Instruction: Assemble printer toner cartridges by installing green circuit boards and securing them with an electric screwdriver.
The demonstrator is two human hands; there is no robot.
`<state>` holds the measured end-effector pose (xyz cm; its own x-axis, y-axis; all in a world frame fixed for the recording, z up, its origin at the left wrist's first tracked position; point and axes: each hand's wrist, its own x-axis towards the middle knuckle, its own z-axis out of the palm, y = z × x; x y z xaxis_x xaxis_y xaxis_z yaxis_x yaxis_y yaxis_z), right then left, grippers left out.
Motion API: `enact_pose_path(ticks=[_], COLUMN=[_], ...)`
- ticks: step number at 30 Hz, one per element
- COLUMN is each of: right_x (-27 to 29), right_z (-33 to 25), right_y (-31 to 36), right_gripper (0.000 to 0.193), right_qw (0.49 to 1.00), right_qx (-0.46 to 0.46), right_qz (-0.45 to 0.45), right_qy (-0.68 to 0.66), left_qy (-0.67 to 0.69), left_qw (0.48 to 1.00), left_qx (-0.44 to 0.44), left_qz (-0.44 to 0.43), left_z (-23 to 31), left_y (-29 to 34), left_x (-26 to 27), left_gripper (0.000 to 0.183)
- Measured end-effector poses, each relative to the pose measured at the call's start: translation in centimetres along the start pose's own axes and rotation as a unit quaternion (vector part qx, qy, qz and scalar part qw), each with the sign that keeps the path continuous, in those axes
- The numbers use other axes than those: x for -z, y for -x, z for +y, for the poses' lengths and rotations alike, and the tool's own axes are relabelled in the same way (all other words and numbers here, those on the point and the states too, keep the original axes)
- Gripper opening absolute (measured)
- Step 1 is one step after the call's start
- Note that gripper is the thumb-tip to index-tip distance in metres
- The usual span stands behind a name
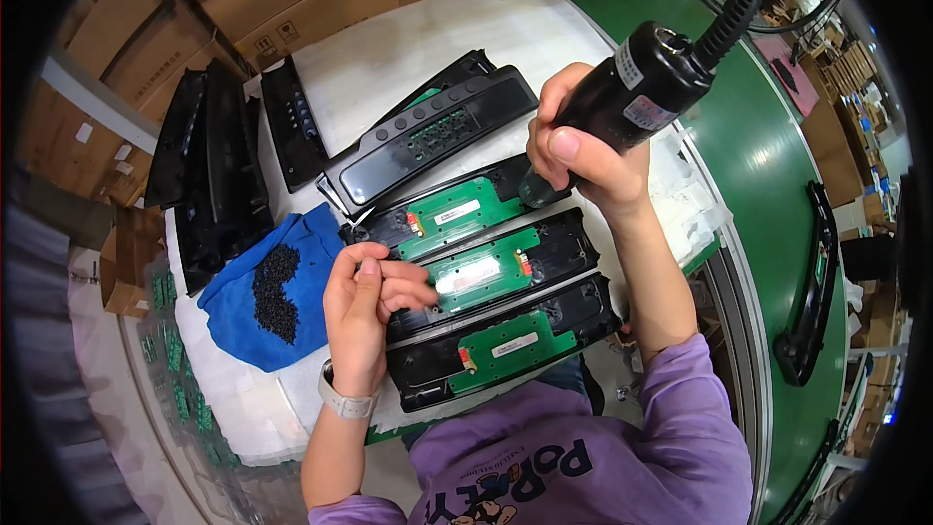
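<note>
My right hand (603,160) is wrapped round a black electric screwdriver (646,87). The tool slants down, and its lower end meets the right end of the farthest of three black plastic housings (384,230) laid side by side. Each carries a green circuit board with a white label. Over the left part of the middle housing (569,251) is my left hand (364,301), thumb and forefinger pinched together; anything between them is too small to make out. The nearest housing (423,374) lies closest to my body.
Left of my left hand, a pile of small black screws (275,297) sits on a blue cloth (233,316). Farther back lie a black panel with buttons (428,136) and more black housings (209,165). Cardboard boxes (321,10) stand behind the white-covered table. A cable (734,24) rises from the screwdriver.
</note>
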<state>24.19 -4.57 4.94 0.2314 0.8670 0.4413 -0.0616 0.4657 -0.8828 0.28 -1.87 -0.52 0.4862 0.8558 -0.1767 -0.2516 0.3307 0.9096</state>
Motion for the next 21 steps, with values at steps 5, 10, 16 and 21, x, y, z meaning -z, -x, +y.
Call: enact_pose_path(ticks=[5,10,16,21], right_x=[0.2,-0.5,-0.9,-1.0], right_z=[0.4,0.9,0.6,-0.3], right_y=[0.0,0.2,0.5,1.1], right_gripper=[0.025,0.023,0.02,0.025], right_qw=[0.999,0.999,0.998,0.998], right_qx=[-0.015,-0.004,0.011,0.0], right_qz=[-0.03,-0.042,-0.048,-0.046], right_qy=[0.004,0.033,0.041,-0.047], left_qy=[-0.033,0.02,-0.021,-0.024], left_qw=[0.999,0.999,0.999,1.0], left_qx=[0.018,0.034,0.028,-0.006], left_qz=[-0.021,-0.019,0.007,0.0], left_z=[0.6,-0.1,-0.2,-0.1], left_y=[0.2,-0.2,-0.2,-0.2], left_x=[0.4,0.9,0.5,0.3], left_gripper=[0.02,0.016,0.008,0.017])
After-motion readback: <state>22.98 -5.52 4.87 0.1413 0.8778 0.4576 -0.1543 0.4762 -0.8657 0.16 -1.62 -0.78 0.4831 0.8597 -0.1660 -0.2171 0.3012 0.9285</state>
